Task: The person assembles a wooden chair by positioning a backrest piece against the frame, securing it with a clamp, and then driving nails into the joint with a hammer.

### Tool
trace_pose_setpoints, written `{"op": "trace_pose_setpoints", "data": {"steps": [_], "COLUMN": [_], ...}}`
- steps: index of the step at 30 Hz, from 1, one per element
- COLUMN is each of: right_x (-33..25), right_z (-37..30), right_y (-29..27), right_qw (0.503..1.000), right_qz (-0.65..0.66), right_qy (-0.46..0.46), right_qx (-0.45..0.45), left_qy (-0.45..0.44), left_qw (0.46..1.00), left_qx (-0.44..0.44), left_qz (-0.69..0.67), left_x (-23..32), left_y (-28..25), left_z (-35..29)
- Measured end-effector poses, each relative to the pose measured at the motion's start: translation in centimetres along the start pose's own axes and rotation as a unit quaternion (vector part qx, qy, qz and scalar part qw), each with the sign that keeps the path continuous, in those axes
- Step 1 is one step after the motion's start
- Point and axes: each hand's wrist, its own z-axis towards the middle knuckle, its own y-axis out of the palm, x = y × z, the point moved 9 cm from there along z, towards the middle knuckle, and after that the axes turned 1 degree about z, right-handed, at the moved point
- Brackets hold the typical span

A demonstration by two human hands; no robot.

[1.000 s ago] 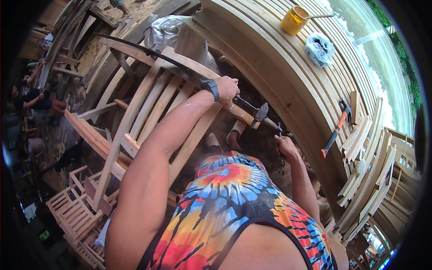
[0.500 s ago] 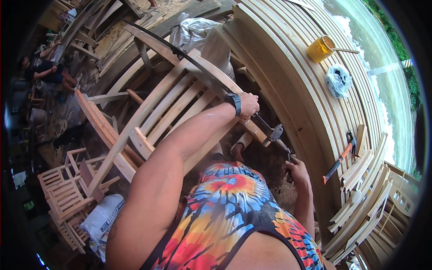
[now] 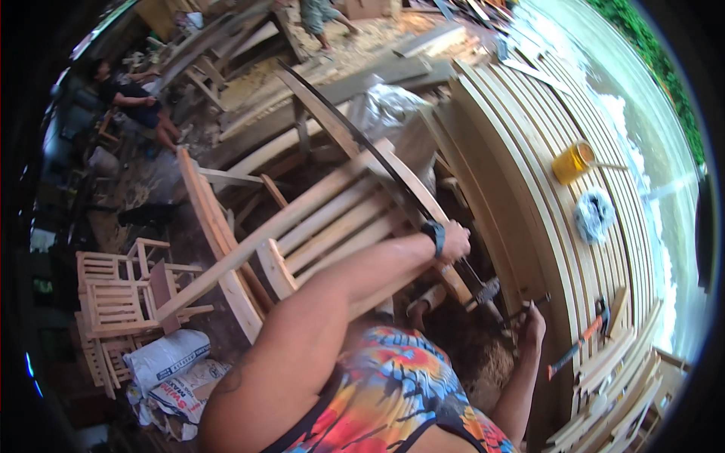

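A long bar clamp (image 3: pixel 486 293) with a dark bar runs along the edge of a slatted wooden frame (image 3: pixel 332 226), which looks like a piece of furniture. My left hand (image 3: pixel 455 241), with a watch at the wrist, is closed over the bar and the rail near the clamp's screw end. Part of its grip is hidden. At the clamp's screw, my right hand (image 3: pixel 532 325) pinches the thin crossbar handle (image 3: pixel 538 300) with its fingertips. The frame lies tilted in front of me, over other timber.
To the right is a stack of long boards (image 3: pixel 521 174) bearing a yellow jar (image 3: pixel 572 162) with a stick, a plastic bag (image 3: pixel 593 216) and a hammer (image 3: pixel 578 347). Wooden chairs (image 3: pixel 113 294) and sacks (image 3: pixel 166 359) lie left. A person (image 3: pixel 136 102) sits far left; another's legs show beyond.
The view has shifted, so the scene sits lower and further right. My right hand has moved from below the clamp handle to its outer end, and the handle has turned.
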Motion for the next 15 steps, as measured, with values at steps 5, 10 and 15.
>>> {"op": "trace_pose_setpoints", "data": {"steps": [5, 10, 15], "right_x": [0.4, 5.4, 13.3], "right_z": [-1.6, -4.5, -2.2], "right_y": [2.6, 3.4, 4.0], "right_qw": [0.96, 0.992, 0.982], "right_qz": [-0.224, -0.057, 0.171], "right_qy": [-0.168, -0.097, -0.035], "right_qx": [0.025, 0.051, -0.078], "left_qy": [-0.025, -0.041, -0.05], "left_qw": [0.999, 0.999, 0.999], "left_qx": [-0.013, -0.003, 0.017], "left_qz": [0.019, 0.013, 0.002], "left_x": [-0.6, -1.0, -1.4], "left_y": [2.4, 3.7, 4.0], "left_z": [-0.2, 0.3, 1.0]}}
